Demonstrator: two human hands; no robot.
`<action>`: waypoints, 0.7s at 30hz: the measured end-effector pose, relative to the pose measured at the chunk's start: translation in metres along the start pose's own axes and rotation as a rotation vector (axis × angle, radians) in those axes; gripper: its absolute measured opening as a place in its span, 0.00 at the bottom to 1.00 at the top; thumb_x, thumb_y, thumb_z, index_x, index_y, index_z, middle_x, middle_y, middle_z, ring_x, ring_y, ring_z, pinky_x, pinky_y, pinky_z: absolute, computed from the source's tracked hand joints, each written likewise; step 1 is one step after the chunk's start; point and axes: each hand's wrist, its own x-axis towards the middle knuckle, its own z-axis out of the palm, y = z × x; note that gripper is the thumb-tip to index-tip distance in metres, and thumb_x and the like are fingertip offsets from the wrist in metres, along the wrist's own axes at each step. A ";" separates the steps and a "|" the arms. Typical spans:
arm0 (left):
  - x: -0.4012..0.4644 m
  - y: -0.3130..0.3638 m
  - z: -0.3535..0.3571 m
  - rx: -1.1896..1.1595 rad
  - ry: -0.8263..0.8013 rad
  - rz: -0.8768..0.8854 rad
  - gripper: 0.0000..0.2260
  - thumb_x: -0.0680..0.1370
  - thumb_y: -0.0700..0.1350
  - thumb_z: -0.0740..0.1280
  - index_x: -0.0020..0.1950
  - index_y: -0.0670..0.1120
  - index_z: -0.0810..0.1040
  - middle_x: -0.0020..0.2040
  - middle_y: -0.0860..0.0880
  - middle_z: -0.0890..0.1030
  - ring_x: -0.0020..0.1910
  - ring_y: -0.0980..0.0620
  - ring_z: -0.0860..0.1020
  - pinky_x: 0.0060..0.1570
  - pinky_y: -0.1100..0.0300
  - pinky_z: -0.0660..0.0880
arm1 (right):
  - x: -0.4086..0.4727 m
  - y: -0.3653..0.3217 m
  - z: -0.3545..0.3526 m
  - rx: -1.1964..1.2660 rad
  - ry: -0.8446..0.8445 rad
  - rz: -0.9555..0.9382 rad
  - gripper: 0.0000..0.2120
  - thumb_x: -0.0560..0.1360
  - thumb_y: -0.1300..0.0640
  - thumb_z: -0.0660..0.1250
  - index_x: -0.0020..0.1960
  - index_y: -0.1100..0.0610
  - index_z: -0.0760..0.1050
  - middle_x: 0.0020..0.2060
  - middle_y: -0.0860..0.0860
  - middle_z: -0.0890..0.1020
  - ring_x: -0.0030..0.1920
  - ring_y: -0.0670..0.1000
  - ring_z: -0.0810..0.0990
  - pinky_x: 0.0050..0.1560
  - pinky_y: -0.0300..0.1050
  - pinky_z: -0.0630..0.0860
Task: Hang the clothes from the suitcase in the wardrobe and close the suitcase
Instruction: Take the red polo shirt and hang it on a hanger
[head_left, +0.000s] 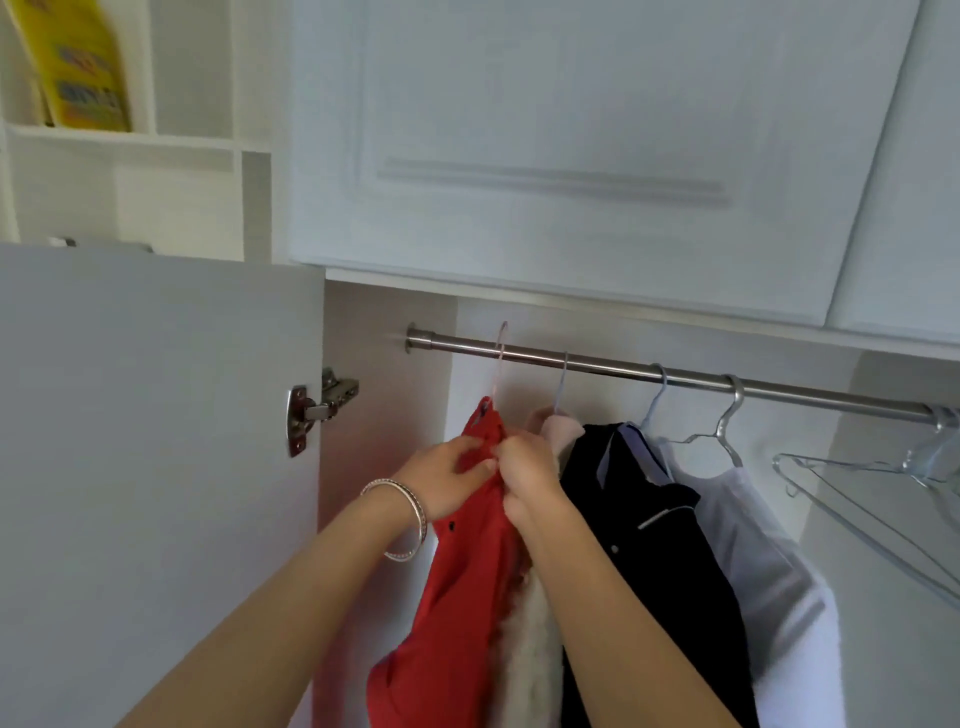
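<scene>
The open wardrobe door (156, 441) fills the left, its hinge (314, 410) at the inner edge; closed upper cabinet doors (571, 156) sit above; a steel rail (597, 366) crosses the wardrobe, carrying 4 hung garments; the red garment (462, 597) hangs furthest left on a pale hanger (501, 358), then a pink fluffy one (558, 428), a black shirt (649, 545) and a white garment (769, 561); empty clear hangers (872, 499) hang at the right; both hands pinch the red garment near its collar, the left hand (449, 475), with bangles (408, 512) on its wrist, touching the right hand (530, 475); a yellow package (78, 62) stands on a shelf at upper left.
</scene>
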 end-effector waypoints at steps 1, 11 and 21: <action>0.002 -0.001 -0.002 0.005 0.000 -0.022 0.20 0.78 0.54 0.60 0.68 0.48 0.70 0.62 0.46 0.78 0.63 0.46 0.75 0.59 0.61 0.69 | 0.007 -0.003 0.005 -0.027 -0.001 -0.007 0.17 0.74 0.75 0.53 0.33 0.59 0.70 0.28 0.54 0.71 0.29 0.49 0.71 0.23 0.37 0.70; 0.025 -0.022 -0.005 0.051 0.098 -0.073 0.14 0.77 0.43 0.60 0.61 0.46 0.76 0.54 0.43 0.82 0.54 0.45 0.78 0.50 0.63 0.69 | 0.072 0.011 0.030 -0.044 -0.080 0.057 0.14 0.73 0.75 0.57 0.39 0.58 0.72 0.32 0.54 0.72 0.33 0.48 0.72 0.40 0.47 0.77; 0.024 -0.041 0.015 0.076 0.066 -0.086 0.13 0.77 0.43 0.60 0.62 0.48 0.74 0.42 0.44 0.78 0.49 0.44 0.79 0.47 0.62 0.70 | 0.082 0.036 0.020 -0.161 -0.149 0.070 0.21 0.73 0.72 0.64 0.65 0.63 0.71 0.53 0.57 0.79 0.52 0.55 0.79 0.50 0.48 0.78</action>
